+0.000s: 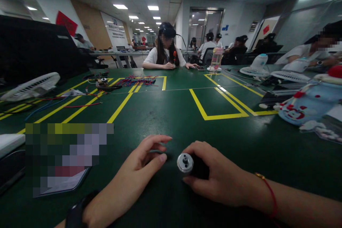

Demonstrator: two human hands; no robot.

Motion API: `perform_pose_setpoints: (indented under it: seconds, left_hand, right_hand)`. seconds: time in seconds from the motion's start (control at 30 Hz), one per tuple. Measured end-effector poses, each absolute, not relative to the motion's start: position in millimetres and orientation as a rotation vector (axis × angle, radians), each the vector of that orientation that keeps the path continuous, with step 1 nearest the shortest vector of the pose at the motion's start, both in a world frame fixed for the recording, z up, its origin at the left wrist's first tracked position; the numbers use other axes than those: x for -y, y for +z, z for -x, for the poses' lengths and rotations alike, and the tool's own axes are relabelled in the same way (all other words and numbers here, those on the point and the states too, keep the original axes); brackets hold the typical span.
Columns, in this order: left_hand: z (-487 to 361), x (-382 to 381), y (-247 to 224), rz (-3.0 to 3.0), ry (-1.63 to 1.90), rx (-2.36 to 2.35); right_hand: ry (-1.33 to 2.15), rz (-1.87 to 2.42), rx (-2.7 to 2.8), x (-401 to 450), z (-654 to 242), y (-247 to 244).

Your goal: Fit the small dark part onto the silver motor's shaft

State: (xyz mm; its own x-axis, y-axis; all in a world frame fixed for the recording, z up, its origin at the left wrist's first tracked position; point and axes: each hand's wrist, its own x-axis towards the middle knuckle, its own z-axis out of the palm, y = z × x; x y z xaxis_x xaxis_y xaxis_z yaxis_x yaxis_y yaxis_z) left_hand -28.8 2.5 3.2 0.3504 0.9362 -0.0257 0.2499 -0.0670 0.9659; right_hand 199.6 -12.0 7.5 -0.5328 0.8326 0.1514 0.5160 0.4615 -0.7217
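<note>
- Nearest, toward the view's seven o'clock: a black wristwatch (80, 210) on the left wrist.
- Right hand (215, 174), at five o'clock: its grip closes round a cylindrical motor (185, 163), at nine o'clock from the palm.
- Left hand (139, 165): grip bare, thumb and fingers parted; the motor sits near, apart, at three o'clock from its thumb tip.
- The motor's long axis seems to point at the camera; bench (173, 114) contact: cannot tell.

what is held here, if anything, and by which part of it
The right hand holds a small cylindrical motor by the sides of its round body; the left hand holds nothing.
</note>
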Motion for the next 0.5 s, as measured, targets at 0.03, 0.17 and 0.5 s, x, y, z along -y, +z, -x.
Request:
perform_pose_setpoints:
  seconds: [0.03, 0.17, 0.5]
  left_hand:
    - [27.7, 1.2, 6.2, -1.641, 0.806, -1.091]
    - [22.1, 10.6, 15.7, -1.852, 0.737, -1.054]
    - [2.7, 4.8, 16.5, -1.83, 0.867, -1.103]
  right_hand:
    - [0.85, 1.119, 2.225, 11.7, -199.8, 7.1]
    - [0.819, 1.09, 2.246, 11.1, -199.9, 6.5]
    - [0.797, 1.117, 2.258, 11.5, -198.8, 5.1]
